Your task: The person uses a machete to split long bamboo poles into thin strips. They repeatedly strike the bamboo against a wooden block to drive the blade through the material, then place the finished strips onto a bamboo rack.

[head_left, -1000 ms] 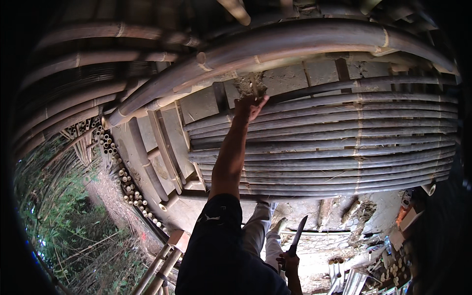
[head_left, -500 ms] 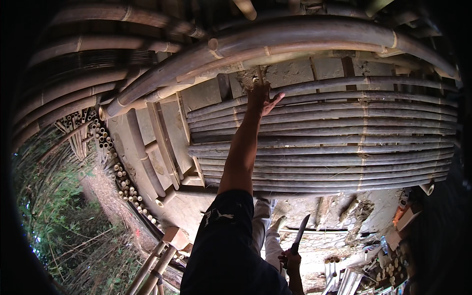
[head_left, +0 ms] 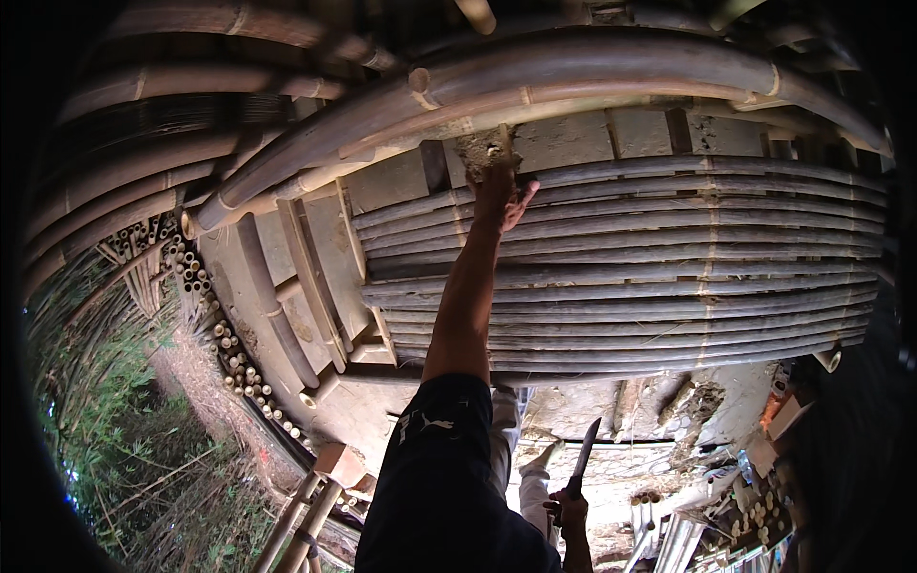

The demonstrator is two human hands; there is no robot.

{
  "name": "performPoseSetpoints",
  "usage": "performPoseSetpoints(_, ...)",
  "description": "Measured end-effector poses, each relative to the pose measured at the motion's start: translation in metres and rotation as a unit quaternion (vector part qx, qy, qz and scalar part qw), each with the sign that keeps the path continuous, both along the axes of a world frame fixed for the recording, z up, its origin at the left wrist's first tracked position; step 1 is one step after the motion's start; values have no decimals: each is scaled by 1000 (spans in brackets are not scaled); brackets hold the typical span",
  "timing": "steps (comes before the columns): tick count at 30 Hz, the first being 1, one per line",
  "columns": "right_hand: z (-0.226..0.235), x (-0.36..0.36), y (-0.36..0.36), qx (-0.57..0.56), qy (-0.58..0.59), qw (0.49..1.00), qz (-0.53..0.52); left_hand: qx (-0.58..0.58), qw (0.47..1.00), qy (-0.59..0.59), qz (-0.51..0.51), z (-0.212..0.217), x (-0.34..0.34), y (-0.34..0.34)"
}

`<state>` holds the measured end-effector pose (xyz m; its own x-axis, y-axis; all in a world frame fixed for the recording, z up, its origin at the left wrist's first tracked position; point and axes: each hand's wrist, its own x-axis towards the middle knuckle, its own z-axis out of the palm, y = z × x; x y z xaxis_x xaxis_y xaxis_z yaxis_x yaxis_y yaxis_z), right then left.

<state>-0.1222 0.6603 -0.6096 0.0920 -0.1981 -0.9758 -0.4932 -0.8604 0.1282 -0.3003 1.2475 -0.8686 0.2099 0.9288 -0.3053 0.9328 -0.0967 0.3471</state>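
Observation:
My left arm stretches forward over a slatted bamboo bench. My left hand is at the bench's far edge, its thumb spread out to the right. Its other fingers reach forward, dim against a clump of brown earth or fibre, and whether they touch it I cannot tell. Low and to the right, my right hand is closed around the dark handle of a long knife. The blade points up and away from me, in front of the bench's near edge.
Thick bamboo poles arch across the far side. Wooden crosspieces lie left of the bench, by stacked cut bamboo. More cut bamboo is at the lower right, and a wooden block tops a post at lower left.
The view has shifted slightly. My left hand remains stretched over the bench's far edge, a little lower in the picture. The knife stays in my right hand at nearly the same tilt.

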Motion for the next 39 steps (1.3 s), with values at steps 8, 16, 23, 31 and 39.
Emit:
performPoseSetpoints(8,17,-7,-6,16,-45,999,20,21,1000,14,0,-10,9,0)
performPoseSetpoints(16,-2,3,-37,13,-66,998,17,72,995,72,15,8,5,-18)
performPoseSetpoints(23,-38,-5,-98,72,-109,987,97,89,986,75,121,58,12,-146)
performPoseSetpoints(31,-53,14,-101,4,43,950,308,-287,911,-175,-240,96,-45,-359)
performPoseSetpoints(39,8,32,-98,91,-247,933,244,-311,888,-118,-318,168,-47,-366)
